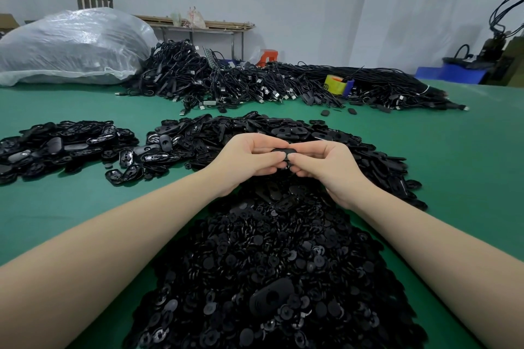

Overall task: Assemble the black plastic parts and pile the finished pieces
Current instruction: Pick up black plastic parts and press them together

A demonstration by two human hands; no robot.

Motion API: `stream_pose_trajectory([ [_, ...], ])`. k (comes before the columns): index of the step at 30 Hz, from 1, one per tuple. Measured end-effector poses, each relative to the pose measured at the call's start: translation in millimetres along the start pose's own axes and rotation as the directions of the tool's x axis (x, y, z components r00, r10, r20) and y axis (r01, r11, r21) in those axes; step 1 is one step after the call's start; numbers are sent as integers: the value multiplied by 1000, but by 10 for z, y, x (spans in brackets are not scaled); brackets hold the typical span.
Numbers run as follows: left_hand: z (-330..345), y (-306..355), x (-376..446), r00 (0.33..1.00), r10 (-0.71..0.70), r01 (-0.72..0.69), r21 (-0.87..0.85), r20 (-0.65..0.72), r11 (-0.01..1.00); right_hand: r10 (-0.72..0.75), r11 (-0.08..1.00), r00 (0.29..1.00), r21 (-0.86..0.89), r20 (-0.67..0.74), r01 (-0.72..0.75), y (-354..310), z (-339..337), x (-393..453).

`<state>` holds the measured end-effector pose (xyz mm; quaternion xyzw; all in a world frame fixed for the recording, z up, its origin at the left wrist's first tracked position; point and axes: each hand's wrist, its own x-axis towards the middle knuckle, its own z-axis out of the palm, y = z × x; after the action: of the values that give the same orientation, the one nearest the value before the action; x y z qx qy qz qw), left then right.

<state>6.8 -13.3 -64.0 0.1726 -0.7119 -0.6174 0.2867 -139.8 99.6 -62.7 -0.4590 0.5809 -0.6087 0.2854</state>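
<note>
Above the heap of small round parts (272, 263) on the green table (85, 201), the left hand (249, 159) and the right hand (320, 161) both pinch one black oval piece (284, 152) between curled fingers; another pile (65, 144) lies far left.

Heaps of glossy black oval plastic parts (263, 133) cover a flat green table surface (71, 207); a yellow tape roll (334, 84) sits beyond.

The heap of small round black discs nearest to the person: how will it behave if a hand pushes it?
The heap of discs is loose, so it would probably spread and slide on the smooth green table. The single pieces look thin, likely light.
</note>
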Motion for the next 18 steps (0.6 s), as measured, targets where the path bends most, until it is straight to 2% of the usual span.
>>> stream_pose_trajectory([
  [10,-10,-3,25,998,-57,57,-21,2,998,11,1000,1000,10,-12,-11,17,-7,12],
  [18,1,15,26,996,-82,81,58,15,995,-4,1000,999,-2,-40,4,19,3,3],
])
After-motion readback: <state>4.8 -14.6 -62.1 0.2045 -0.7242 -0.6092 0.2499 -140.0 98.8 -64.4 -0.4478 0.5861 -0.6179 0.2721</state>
